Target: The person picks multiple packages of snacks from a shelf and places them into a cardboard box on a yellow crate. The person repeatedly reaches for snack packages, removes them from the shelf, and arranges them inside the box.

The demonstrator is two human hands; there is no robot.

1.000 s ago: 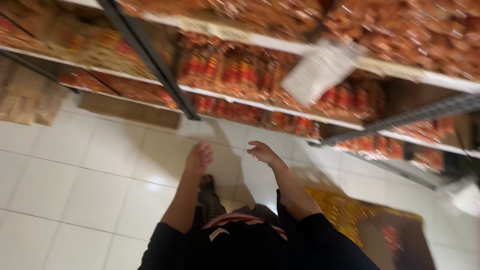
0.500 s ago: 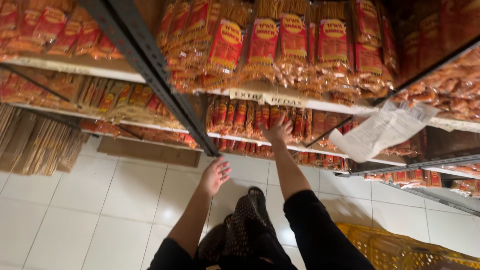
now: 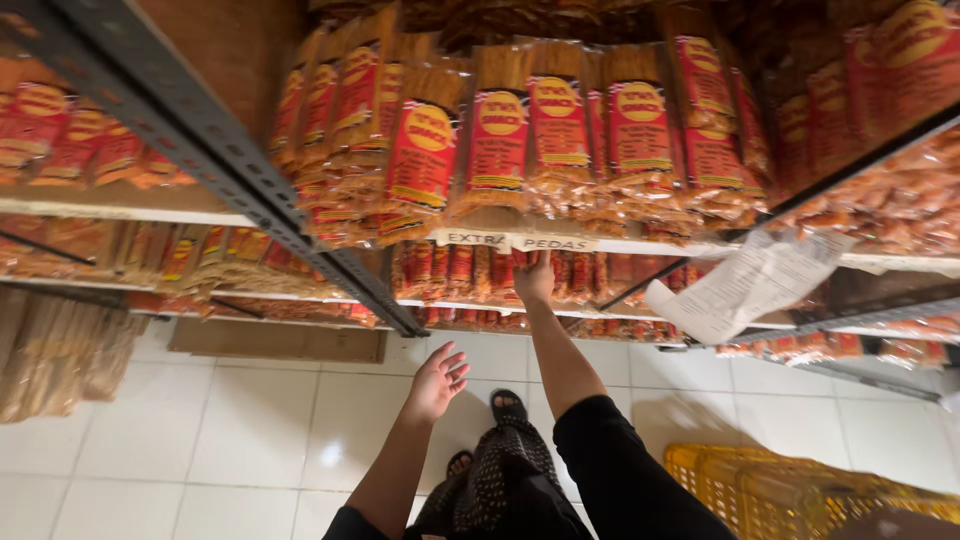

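1. Reaching up, the right hand [image 3: 533, 280] meets the front edge of the shelf [image 3: 300, 218], just under the white label strip [image 3: 515, 241]. Its fingers lie against the red snack packs [image 3: 470, 270] on the tier below; whether the grip closes on a pack or only touches it cannot be told, since the fingertips are hidden against the packs.
2. The left hand [image 3: 437, 380] hangs lower, over the white tiled floor [image 3: 250, 430], fingers spread and loosely curled, holding nothing.
3. The snack packs stand in tight upright rows on both tiers, well above the floor, with taller packs [image 3: 560, 140] on the upper tier, right over the right hand.
4. Judged by look, each pack is light, a thin crinkly clear bag with a stiff card header. The contents seem brittle and could crush under a hard squeeze, and the film is likely slippery.
5. The best hold seems to be the header card or the sealed top, pinched flat, not the bulging middle.
6. A printed paper sheet [image 3: 750, 285] hangs off the shelf to the right, and a yellow basket [image 3: 760, 485] sits on the floor, lower right.
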